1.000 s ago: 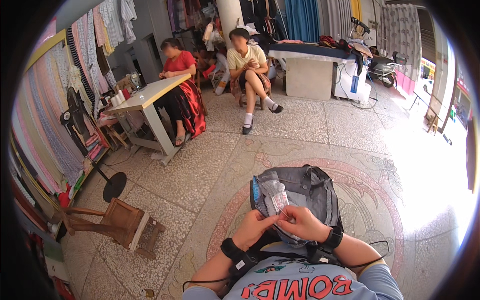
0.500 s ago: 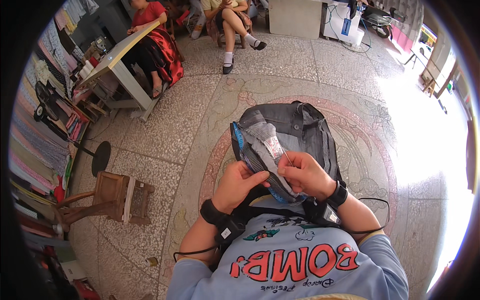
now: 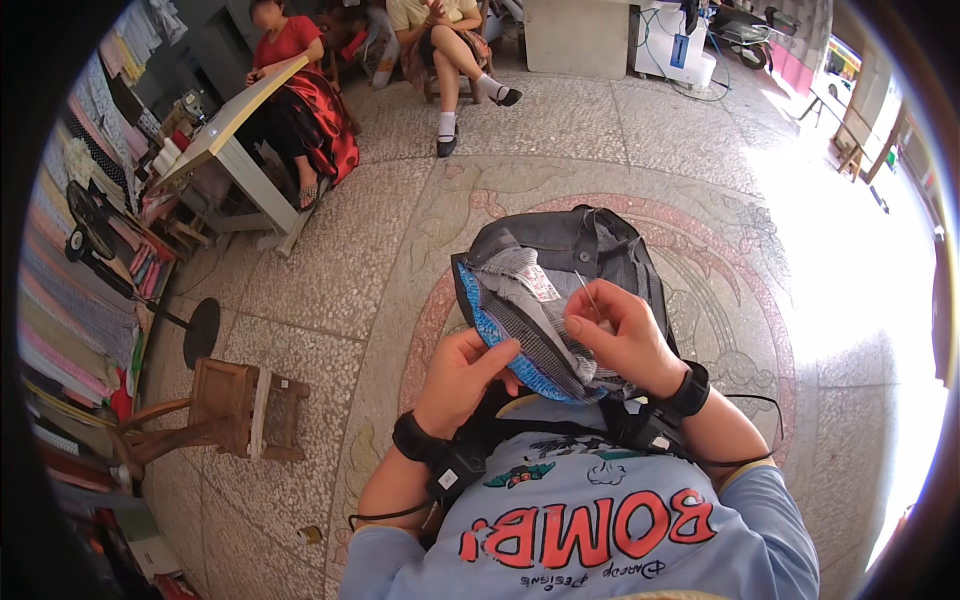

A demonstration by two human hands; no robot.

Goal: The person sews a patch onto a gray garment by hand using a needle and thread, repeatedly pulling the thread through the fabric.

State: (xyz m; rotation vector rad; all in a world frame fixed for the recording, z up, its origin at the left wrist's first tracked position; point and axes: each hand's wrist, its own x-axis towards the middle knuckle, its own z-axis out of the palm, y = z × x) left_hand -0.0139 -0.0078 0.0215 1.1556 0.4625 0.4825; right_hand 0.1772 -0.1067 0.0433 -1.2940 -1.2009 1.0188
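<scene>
We hold a dark garment (image 3: 580,250) bunched on our lap and work on it with a needle (image 3: 588,296). A striped lining (image 3: 530,320) with a blue edge (image 3: 480,325) is turned outward, so the piece is already opened and positioned for hand stitching. We judge the sewing to be in progress: the needle is in hand and raised above the cloth, but we cannot tell how many stitches are made or how much seam is left, since no finished seam line is clear at this size.

Our right hand (image 3: 620,335) pinches the needle between thumb and forefinger, with the other fingers curled in beside them. The needle stands up and slightly left from the fingertips, its free end above the lining and just beside a small pale label (image 3: 540,285). Any thread is too fine to see.

Our left hand (image 3: 465,375) grips the blue edge: the thumb presses on top of the fold and the fingers are closed beneath it, out of view. The two hands are near each other, with the striped fold stretched between them.

The garment rests against our body, above a patterned stone floor (image 3: 400,230). A wooden stool (image 3: 235,410) stands well apart to our left. Two seated people (image 3: 440,40) are well apart, at the top of the view.
</scene>
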